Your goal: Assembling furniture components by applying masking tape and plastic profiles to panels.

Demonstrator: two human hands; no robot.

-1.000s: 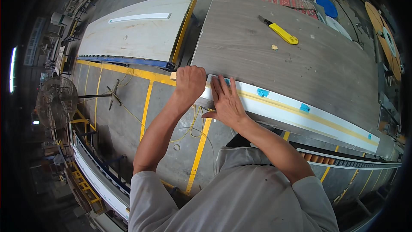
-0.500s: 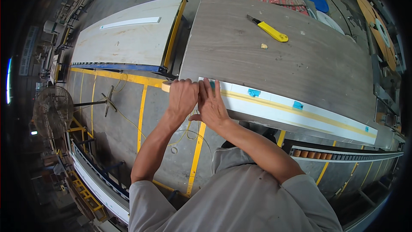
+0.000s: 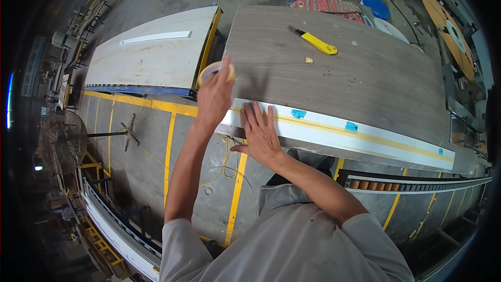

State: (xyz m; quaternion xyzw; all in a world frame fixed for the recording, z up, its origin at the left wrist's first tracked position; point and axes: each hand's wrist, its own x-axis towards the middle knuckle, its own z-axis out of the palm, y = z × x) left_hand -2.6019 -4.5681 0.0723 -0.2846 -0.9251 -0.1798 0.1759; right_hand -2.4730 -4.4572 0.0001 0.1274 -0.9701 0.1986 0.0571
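My left hand (image 3: 213, 98) is raised off the left end of a long white strip (image 3: 313, 131), closed round a roll of pale yellow tape (image 3: 204, 74). Fingers stretched, my right hand (image 3: 262, 138) lies flat on that same end of the strip. A yellow band of tape (image 3: 376, 137) runs lengthwise along the strip. Small blue tape pieces (image 3: 352, 126) dot its far side; one is partly hidden under my right fingers. The strip rests along the near edge of a grey-brown tabletop (image 3: 271, 52). Farther back on it lies a yellow utility knife (image 3: 319, 44), blade end pointing left.
A small crumpled yellowish scrap (image 3: 309, 60) sits near the knife. To the left stands a pale second table (image 3: 156, 65) bearing a short white strip (image 3: 156, 37). A pedestal fan (image 3: 62, 138) is at far left. Thin yellow cable (image 3: 225, 164) hangs below the tabletop's left end.
My left hand has lifted from the strip's end and moved up and away with the tape roll, which now shows more fully. My right hand stays on the strip, fingers spread wider.
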